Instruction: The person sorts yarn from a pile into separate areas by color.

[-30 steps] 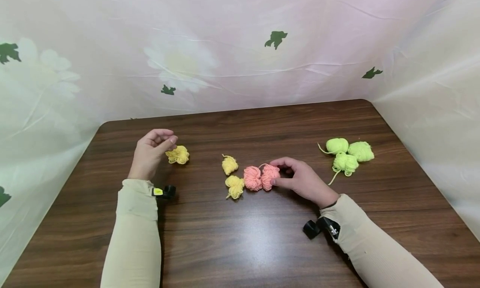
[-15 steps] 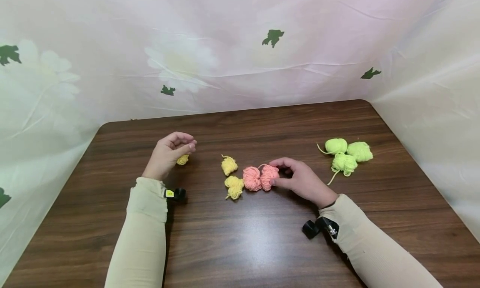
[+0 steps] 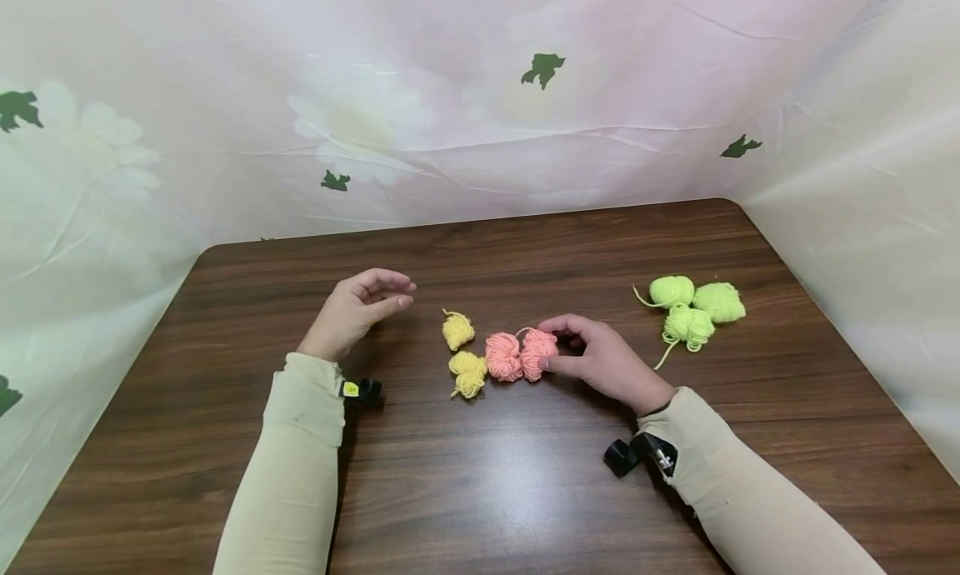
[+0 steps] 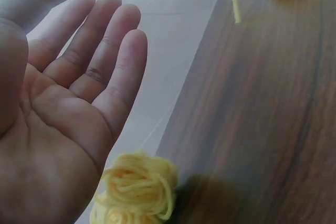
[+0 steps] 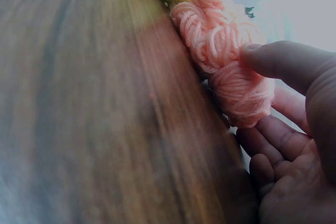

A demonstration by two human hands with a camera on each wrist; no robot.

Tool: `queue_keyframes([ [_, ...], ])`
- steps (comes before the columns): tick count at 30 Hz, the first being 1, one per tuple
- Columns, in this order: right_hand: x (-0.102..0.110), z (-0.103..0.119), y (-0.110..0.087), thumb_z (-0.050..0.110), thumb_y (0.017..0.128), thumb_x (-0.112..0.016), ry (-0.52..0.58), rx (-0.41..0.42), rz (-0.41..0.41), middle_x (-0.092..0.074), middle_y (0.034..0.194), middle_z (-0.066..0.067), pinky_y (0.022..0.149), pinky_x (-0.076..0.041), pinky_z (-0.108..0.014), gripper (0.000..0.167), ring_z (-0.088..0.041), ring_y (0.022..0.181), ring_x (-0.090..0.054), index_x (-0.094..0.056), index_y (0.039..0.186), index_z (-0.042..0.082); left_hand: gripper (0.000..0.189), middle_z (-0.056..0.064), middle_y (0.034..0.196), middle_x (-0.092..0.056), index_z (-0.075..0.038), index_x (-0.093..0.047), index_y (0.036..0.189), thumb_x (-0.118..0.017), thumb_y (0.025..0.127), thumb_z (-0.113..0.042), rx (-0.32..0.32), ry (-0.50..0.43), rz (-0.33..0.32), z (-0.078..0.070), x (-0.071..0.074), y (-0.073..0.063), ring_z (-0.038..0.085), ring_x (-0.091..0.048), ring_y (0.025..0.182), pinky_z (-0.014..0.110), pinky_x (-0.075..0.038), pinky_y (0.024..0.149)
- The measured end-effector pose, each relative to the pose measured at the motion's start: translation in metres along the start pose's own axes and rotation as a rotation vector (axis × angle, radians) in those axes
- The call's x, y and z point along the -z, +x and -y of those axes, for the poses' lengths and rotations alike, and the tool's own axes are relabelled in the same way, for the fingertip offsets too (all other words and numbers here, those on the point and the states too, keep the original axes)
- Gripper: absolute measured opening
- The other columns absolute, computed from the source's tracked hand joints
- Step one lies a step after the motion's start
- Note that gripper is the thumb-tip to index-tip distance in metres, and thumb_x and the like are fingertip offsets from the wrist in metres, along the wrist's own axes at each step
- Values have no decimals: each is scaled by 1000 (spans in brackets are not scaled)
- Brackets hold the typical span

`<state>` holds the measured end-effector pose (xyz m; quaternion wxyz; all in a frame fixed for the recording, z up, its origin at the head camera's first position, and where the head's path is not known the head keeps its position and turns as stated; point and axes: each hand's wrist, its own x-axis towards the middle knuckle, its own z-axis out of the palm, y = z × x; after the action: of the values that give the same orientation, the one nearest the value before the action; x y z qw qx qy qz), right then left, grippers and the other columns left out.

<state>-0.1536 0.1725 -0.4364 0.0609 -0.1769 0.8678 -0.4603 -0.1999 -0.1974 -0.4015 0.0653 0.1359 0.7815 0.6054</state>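
Note:
My left hand (image 3: 360, 308) is held over the left part of the table, its fingers extended and nothing gripped. In the left wrist view its palm shows bare, with a yellow yarn bundle (image 4: 139, 184) beside the edge of the palm; the hand hides this bundle in the head view. My right hand (image 3: 611, 362) holds a pink yarn ball (image 3: 538, 354) between thumb and fingers. Against that ball's left side lies a second pink yarn ball (image 3: 503, 357). Two yellow yarn bundles, an upper one (image 3: 457, 331) and a lower one (image 3: 468, 374), lie just left of the pink pair.
Three lime-green yarn balls (image 3: 690, 327) sit grouped at the right, with loose tails. The dark wooden table (image 3: 480, 492) reaches back to a flower-printed cloth (image 3: 450, 100), which also hangs along both sides.
My left hand has moved right, from beside the left yellow bundle, which now drops out of sight behind it. My right hand stays at the pink yarn ball.

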Motion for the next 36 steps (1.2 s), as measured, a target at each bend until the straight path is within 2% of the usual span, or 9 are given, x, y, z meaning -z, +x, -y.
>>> queue_keyframes([
  [5, 0, 0, 0, 24, 85, -82, -3, 0, -2, -69, 116, -1, 89, -46, -41, 40, -20, 100, -60, -69, 122, 16, 34, 29, 131, -59, 1, -62, 125, -71, 94, -9, 21, -26, 71, 1, -4, 2, 18, -67, 109, 29, -54, 90],
  [11, 0, -1, 0, 24, 85, -82, -7, -2, -4, -69, 115, -1, 88, -47, -40, 40, -20, 99, -60, -69, 122, 16, 34, 30, 133, -58, 4, -59, 126, -69, 94, -4, 54, -76, 113, 2, -8, 4, 20, -67, 109, 31, -55, 90],
  [21, -1, -2, 1, 26, 85, -82, -14, -3, -5, -69, 116, 0, 89, -47, -40, 40, -19, 99, -61, -69, 122, 17, 35, 15, 129, -64, -4, -63, 127, -72, 93, -8, 125, 15, 148, 8, -19, 6, 20, -66, 105, 32, -56, 86],
  [26, -1, -1, 1, 26, 85, -82, -12, -4, -4, -69, 115, 0, 88, -47, -40, 40, -19, 99, -61, -69, 121, 17, 38, 14, 131, -63, -4, -63, 128, -73, 92, -6, 151, 12, 180, 11, -24, 9, 21, -66, 105, 34, -57, 85],
  [31, -1, -2, 0, 24, 85, -82, -13, 4, -7, -69, 116, -1, 88, -47, -40, 39, -19, 99, -61, -69, 121, 16, 44, 14, 136, -59, -4, -59, 134, -73, 92, -6, 141, 23, 254, 14, -27, 11, 23, -67, 104, 33, -57, 85],
  [36, -1, -2, 0, 24, 85, -82, -14, 7, -9, -69, 116, -1, 89, -47, -40, 40, -19, 100, -61, -69, 121, 16, 47, 9, 139, -58, -10, -58, 136, -73, 92, -7, 135, 67, 295, 16, -31, 11, 25, -66, 104, 34, -56, 84],
])
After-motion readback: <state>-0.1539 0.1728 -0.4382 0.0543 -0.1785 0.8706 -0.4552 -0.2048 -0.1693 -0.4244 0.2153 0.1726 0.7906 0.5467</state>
